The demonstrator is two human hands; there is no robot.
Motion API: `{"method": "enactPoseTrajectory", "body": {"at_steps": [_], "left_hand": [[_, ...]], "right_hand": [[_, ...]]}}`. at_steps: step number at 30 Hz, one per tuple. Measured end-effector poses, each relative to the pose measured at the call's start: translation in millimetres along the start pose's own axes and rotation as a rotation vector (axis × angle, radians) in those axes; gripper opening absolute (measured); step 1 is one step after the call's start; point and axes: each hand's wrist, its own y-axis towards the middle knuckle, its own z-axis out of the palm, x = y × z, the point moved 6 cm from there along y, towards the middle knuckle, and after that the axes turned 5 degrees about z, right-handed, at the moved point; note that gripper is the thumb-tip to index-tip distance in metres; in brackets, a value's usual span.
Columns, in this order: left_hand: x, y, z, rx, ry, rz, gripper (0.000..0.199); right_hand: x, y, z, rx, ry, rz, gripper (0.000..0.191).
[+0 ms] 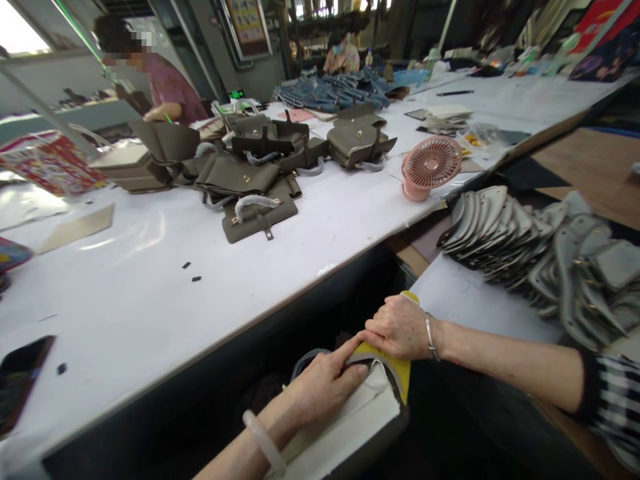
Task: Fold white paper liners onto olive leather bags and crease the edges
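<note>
My right hand [397, 328], with a silver bracelet at the wrist, is closed round a yellow piece [404, 373] at the end of a grey-green bag piece. That piece has a white inner face [350, 433] turned up and lies over my lap, below the table edge. Across its near part rests my left hand [327, 383], a pale bangle on the wrist, with the index finger stretched toward the right hand's fingers and the thumb on the piece. The fingertips of the two hands meet at the yellow piece.
Grey-green bags [240, 175] are heaped on the white table [150, 300]. A pink fan [431, 163] stands near its edge. Stacked grey parts [500, 227] lie at the right, a phone [23, 380] at the lower left. One person [173, 87] works across the table; another sits farther back.
</note>
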Motion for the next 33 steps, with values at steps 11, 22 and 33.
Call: {"method": "enactPoseTrajectory", "body": {"at_steps": [11, 22, 33], "left_hand": [[-12, -1, -1.6, 0.018, 0.063, 0.058, 0.038], [-11, -1, 2.7, 0.019, 0.181, 0.109, 0.031], [-15, -1, 5.0, -0.003, 0.270, 0.161, 0.031]], "right_hand": [[8, 0, 1, 0.049, -0.048, -0.035, 0.053], [12, -6, 4, 0.111, -0.072, 0.010, 0.053], [16, -16, 3, 0.148, -0.079, 0.188, 0.054]]}}
